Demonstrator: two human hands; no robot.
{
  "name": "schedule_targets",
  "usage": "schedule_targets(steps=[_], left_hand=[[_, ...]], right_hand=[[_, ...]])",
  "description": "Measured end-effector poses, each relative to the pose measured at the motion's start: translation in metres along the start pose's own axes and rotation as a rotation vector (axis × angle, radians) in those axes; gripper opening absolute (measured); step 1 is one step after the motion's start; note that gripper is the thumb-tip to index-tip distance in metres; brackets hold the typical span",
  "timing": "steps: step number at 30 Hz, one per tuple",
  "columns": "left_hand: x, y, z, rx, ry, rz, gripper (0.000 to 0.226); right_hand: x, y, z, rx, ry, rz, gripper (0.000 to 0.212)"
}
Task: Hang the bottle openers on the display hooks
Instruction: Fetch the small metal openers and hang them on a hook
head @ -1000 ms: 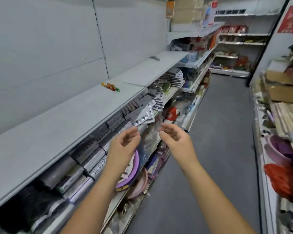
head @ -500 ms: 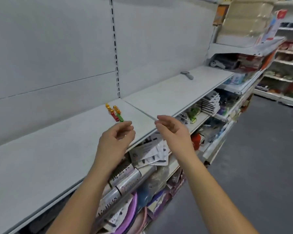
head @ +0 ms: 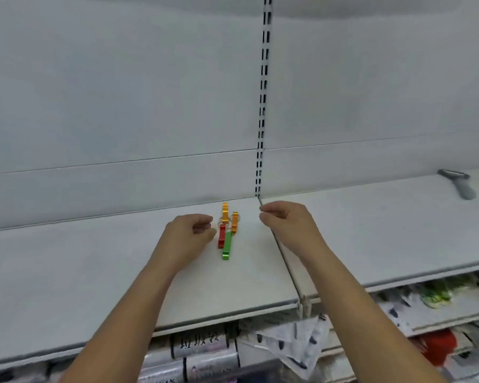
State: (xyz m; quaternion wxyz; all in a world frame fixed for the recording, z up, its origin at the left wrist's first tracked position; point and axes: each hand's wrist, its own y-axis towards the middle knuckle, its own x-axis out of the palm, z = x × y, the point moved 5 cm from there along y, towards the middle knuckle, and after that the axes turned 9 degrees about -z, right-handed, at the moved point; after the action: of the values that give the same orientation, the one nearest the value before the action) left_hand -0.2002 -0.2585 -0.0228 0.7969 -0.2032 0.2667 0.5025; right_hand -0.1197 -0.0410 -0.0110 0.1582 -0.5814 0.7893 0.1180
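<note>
Bottle openers [head: 227, 233] lie on a shelf [head: 94, 272], none hung yet.
Left hand [head: 188, 233] and right hand [head: 285, 222] flank them, loosely curled, empty; no hooks visible.

Bare left hand [head: 187, 230], bare left forearm [head: 138, 299], bare right hand [head: 289, 221], bare right forearm [head: 351, 294], slim wrists

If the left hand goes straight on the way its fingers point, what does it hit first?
Probably the red bottle opener: the left hand points its curled fingers at it across a small gap on the shelf. Height is unclear; it might pass over.
</note>
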Motion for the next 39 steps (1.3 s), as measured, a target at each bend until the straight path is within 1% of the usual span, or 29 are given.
schedule_targets(steps=[3, 7, 9, 11, 13, 15, 17, 19, 21, 25, 28, 32, 35, 39], left_hand=[[0.001, 0.011, 0.0, -0.04, 0.079, 0.026, 0.033], [0.003, 0.027, 0.004, -0.083, 0.197, 0.013, 0.032], [0.006, 0.034, 0.005, -0.118, 0.25, 0.0, 0.032], [0.011, 0.037, 0.009, -0.132, 0.291, -0.008, 0.031], [0.016, 0.037, 0.011, -0.128, 0.327, -0.011, 0.031], [0.018, 0.039, 0.01, -0.116, 0.319, -0.019, 0.03], [0.015, 0.042, 0.007, -0.13, 0.261, -0.058, 0.024], [0.011, 0.045, 0.003, -0.149, 0.223, -0.095, 0.012], [0.006, 0.047, 0.0, -0.154, 0.235, -0.13, 0.003], [0.003, 0.047, -0.005, -0.157, 0.224, -0.149, 0.005], [0.005, 0.048, -0.003, -0.139, 0.236, -0.127, 0.015], [0.009, 0.049, 0.004, -0.089, 0.305, -0.094, 0.027], [0.01, 0.049, 0.004, -0.077, 0.307, -0.1, 0.022], [0.005, 0.048, -0.001, -0.107, 0.167, -0.146, 0.015]], right_hand=[[0.006, 0.023, -0.005, 0.006, -0.154, -0.099, 0.026], [0.013, 0.051, -0.003, 0.045, -0.321, -0.139, 0.027], [0.023, 0.062, 0.001, 0.074, -0.459, -0.188, 0.038], [0.032, 0.069, 0.003, 0.098, -0.616, -0.19, 0.046], [0.038, 0.073, 0.0, 0.091, -0.719, -0.154, 0.043], [0.042, 0.073, -0.003, 0.082, -0.742, -0.148, 0.028], [0.045, 0.074, -0.004, 0.075, -0.718, -0.155, 0.016], [0.045, 0.076, -0.003, 0.065, -0.68, -0.155, 0.011], [0.045, 0.079, 0.0, 0.049, -0.59, -0.152, 0.007], [0.037, 0.08, 0.0, 0.021, -0.382, -0.121, 0.004], [0.032, 0.077, -0.001, 0.014, -0.227, -0.088, 0.004], [0.031, 0.075, -0.002, 0.0, -0.035, -0.099, 0.007], [0.029, 0.075, -0.004, -0.014, 0.056, -0.107, 0.015], [0.03, 0.072, -0.008, -0.039, 0.185, -0.142, 0.03]])
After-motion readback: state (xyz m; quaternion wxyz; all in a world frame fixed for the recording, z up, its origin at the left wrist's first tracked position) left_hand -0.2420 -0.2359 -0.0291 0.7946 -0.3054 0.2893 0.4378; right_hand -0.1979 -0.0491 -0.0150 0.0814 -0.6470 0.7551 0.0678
